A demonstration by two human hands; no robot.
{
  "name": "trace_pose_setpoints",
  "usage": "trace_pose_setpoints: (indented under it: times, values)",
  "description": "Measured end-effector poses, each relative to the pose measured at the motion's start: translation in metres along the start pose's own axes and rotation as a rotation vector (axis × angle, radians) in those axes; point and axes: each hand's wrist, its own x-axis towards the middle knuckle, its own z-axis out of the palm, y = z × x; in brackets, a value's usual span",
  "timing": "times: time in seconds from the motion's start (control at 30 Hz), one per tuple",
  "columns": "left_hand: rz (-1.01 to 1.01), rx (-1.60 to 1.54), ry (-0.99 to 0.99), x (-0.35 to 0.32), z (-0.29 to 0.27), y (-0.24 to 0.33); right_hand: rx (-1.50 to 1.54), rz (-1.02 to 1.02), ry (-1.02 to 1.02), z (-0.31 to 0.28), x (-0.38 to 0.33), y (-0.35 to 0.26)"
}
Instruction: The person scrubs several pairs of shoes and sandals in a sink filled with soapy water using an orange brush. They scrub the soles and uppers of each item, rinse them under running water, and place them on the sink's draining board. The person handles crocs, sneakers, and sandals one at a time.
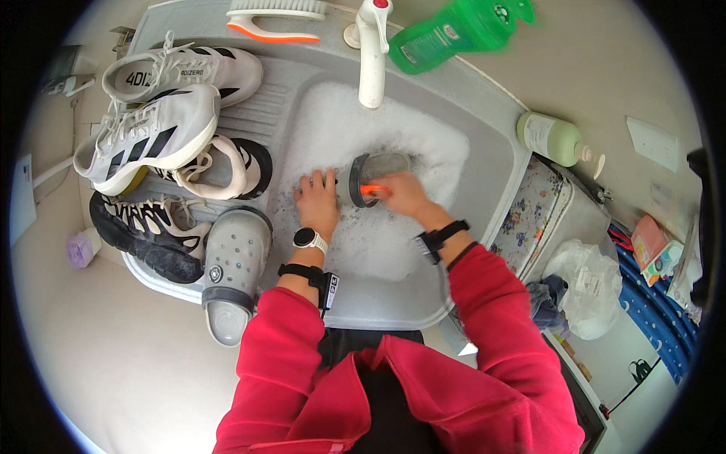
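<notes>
My left hand (318, 198) presses on a grey clog (378, 168) that stands on edge in the foamy water of a grey sink (484, 136). My right hand (404, 194) grips an orange-handled brush (374, 190) against the clog's sole. Foam hides the lower part of the clog. Both wrists wear black bands, and the left also carries a white watch.
On the draining board lie two white sneakers (151, 140), a white and black shoe (227, 168), a black shoe (147, 231) and a second grey clog (231, 265). A white tap (372, 53), a green bottle (454, 30), a scrub brush (274, 19) and a pale green bottle (552, 138) sit around the rim.
</notes>
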Motion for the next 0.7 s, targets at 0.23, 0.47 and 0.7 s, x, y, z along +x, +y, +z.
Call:
trace_pose_setpoints:
  times: [0.23,0.47,0.7]
  values:
    - [0.021,0.001,-0.006,0.001,-0.004,-0.004,-0.443,-0.233,0.186,-0.002,0.017,-0.039]
    - [0.01,0.007,-0.051,0.004,-0.001,0.0,-0.203,0.068,0.41,-0.015,0.001,0.009]
    - [-0.054,0.04,-0.065,-0.024,0.001,-0.005,-0.216,0.1,0.057,-0.039,-0.008,-0.008]
